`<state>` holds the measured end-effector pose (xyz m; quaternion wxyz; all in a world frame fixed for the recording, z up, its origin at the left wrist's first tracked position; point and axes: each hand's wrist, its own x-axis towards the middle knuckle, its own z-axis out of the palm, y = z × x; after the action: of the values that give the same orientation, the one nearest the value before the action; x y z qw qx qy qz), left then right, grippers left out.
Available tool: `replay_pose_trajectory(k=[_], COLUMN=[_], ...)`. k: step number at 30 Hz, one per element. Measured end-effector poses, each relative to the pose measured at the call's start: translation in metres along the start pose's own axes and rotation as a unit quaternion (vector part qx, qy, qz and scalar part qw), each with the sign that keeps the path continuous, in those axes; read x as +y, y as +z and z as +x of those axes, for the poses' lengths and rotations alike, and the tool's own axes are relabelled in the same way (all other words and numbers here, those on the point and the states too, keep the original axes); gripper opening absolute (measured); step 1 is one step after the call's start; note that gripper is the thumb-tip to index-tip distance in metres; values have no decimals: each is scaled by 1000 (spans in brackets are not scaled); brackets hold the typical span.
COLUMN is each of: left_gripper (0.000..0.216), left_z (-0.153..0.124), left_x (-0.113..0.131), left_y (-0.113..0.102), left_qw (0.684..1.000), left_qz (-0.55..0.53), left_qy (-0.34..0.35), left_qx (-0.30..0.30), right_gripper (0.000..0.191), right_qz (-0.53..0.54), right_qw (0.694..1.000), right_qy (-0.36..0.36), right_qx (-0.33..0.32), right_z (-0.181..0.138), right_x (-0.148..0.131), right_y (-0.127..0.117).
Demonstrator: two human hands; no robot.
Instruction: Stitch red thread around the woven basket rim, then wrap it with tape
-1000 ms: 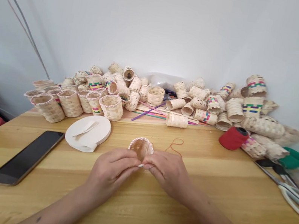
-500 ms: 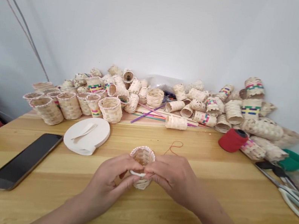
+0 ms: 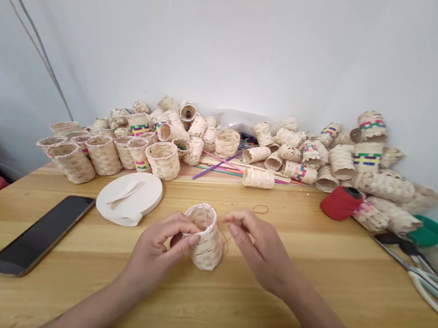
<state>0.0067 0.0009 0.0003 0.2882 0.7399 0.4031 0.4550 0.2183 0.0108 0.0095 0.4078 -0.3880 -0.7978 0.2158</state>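
A small woven bamboo basket [image 3: 208,250] stands slightly tilted on the table, its mouth towards the back left. Pink-and-white stitching wraps much of its rim; a white strip lies along the near side. My left hand [image 3: 165,244] pinches that near rim between thumb and fingers. To the right of the basket and apart from it, my right hand [image 3: 261,249] is closed in a pinch on a thin red-orange thread [image 3: 227,240]. The thread runs loosely from the rim, and a loop of it lies behind the right hand. Whether a needle is between the fingertips is too small to see.
Stitched baskets [image 3: 107,155] stand at back left, beside a heap of woven baskets [image 3: 290,138] along the wall. A white tape roll [image 3: 149,203] and a phone [image 3: 39,235] lie left. A red thread spool [image 3: 340,203] and scissors [image 3: 426,280] are right.
My right hand has left the rim and moved right and slightly up, with thread now slack beside the basket. The basket has turned and shifted slightly left in my left hand.
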Motion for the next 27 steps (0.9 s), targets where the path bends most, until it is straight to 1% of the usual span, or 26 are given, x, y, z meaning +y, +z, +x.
replay_pose_trajectory(k=[3, 6, 8, 11, 18, 27], left_gripper=[15, 15, 14, 13, 14, 14], left_z=[1, 1, 1, 1, 0, 0], left_x=[-2, -3, -3, -1, -1, -1], left_y=[-1, -1, -1, -1, -1, -1], left_qw=[1000, 1000, 1000, 1000, 999, 999], left_qz=[-4, -2, -2, -2, -7, -3], left_qy=[-4, -2, -8, -17, -16, -18], left_qx=[4, 13, 17, 20, 32, 28], right_gripper=[18, 16, 15, 16, 19, 19], right_qz=[-17, -31, -44, -62, -78, -110], right_qw=[998, 993, 990, 988, 988, 984], right_qy=[-60, -113, -132, -133, -127, -135], right_qx=[-9, 19, 37, 52, 46, 44], right_z=[-1, 0, 1, 1, 1, 0], right_x=[0, -1, -1, 0, 1, 0], right_y=[9, 14, 14, 13, 12, 12])
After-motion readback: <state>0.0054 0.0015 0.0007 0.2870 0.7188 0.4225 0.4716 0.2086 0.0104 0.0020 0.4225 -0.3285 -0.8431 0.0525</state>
